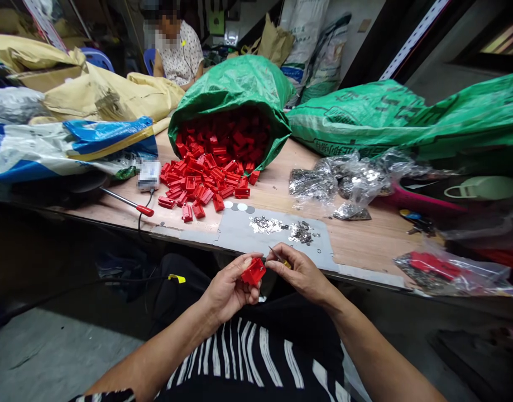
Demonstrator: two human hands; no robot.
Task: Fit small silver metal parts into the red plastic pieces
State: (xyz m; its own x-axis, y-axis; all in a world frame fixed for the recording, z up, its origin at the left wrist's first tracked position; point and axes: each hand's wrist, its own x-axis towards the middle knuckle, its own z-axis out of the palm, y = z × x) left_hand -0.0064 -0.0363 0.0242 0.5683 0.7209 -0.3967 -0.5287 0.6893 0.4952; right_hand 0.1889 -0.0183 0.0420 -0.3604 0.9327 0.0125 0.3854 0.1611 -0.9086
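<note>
Workbench [379, 239] w/ wood-look top spans mid-frame. Bkgd, upper L of ctr: co-worker [188, 58] in dotted top, behind bench. Top ctr: green sack [239, 78], mouth toward cam, w/ red pcs [197, 181] spilling onto bench top. Upper R: second green sack [360, 111], lying flat. Mid R: clear bags [356, 176] of small metal pcs. Mid L: blue/white bag [51, 146]; lever [126, 202] w/ red tip below it.

Lower ctr, work position: I have L hand [228, 286] w/ fingers closed around one red housing [253, 272], held just off front bench edge, hollow side showing. Small light spot inside housing; too small for me to ID.

R hand [303, 273], just R of housing: I read thumb & fingers pinched on thin tool [276, 254] w/ yellow part. Tip points upper L, apart from housing; exact tool type, I can't tell.

Directly above hands in frame: gray mat [235, 231] at bench edge, bearing two piles side by side: bright metal pcs [264, 224] at L, darker metal pcs [301, 232] at R.
</note>
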